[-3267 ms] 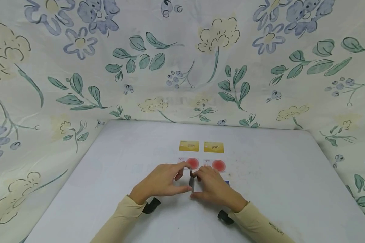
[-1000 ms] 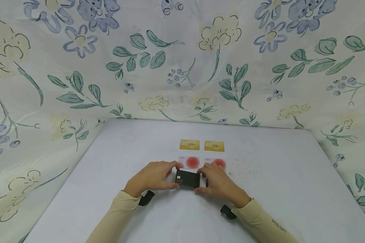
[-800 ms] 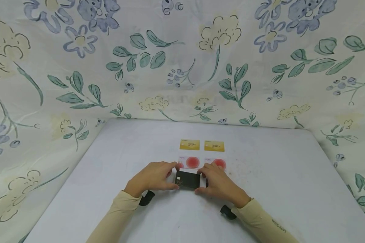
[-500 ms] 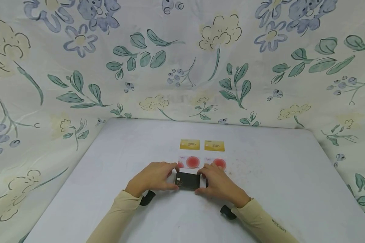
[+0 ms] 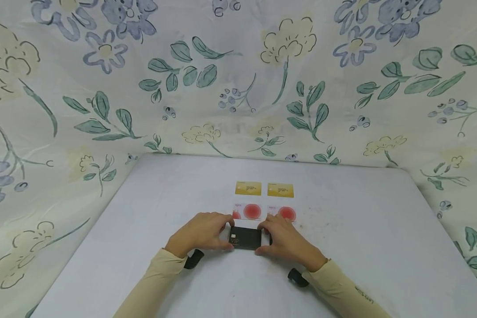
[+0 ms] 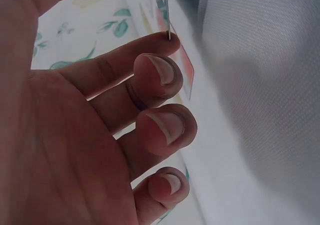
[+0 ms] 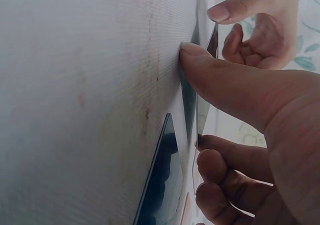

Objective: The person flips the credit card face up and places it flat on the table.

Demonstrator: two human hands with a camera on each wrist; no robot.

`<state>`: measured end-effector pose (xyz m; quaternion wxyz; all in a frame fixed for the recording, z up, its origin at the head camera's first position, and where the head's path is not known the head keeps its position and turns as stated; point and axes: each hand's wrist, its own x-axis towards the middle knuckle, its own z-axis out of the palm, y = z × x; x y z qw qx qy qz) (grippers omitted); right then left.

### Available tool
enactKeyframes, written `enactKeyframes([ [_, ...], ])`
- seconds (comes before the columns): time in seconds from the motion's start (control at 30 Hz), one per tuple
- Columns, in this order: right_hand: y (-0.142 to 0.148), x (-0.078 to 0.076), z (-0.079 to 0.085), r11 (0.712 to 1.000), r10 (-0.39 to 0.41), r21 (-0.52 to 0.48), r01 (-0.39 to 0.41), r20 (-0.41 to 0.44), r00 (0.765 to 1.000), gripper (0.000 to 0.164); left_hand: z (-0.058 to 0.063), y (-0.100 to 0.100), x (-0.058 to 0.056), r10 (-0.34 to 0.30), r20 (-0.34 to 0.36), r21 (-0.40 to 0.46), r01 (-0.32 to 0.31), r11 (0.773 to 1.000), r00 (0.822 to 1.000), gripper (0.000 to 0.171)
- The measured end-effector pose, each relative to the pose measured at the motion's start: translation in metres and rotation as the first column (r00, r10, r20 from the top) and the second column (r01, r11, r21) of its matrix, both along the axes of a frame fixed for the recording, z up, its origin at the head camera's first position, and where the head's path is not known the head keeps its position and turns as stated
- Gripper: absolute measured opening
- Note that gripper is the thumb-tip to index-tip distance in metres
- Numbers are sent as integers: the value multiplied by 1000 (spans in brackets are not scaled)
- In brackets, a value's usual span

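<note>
Together, both hands — left (image 5: pixel 200 232), right (image 5: pixel 287 242) — pinch a thin, glossy black rectangular card (image 5: pixel 245 238) by its ends.

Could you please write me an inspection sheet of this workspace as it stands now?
Surface: white table, faint reddish marks on its right part.
Job's things: black VIP card, held by its two short ends just above the table.
Clutter: two gold cards side by side at the back; two white cards with red circles in front of them; a dark card lies flat under the right hand.
Grippers: left hand pinches the black card's left end; right hand pinches its right end.
Cables: nothing seen.
Surroundings: floral cloth behind and at both sides; black wrist mounts on beige sleeves.
</note>
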<state>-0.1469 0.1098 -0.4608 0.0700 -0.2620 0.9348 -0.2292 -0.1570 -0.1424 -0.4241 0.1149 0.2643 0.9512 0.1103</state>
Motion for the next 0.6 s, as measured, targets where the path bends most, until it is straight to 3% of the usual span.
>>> enactKeyframes([
  [0.6,1,-1,-2,1000,19,-15,-19,-22,1000,55,-6,2,-2,13,22,-3,-13,1000,1000,48],
])
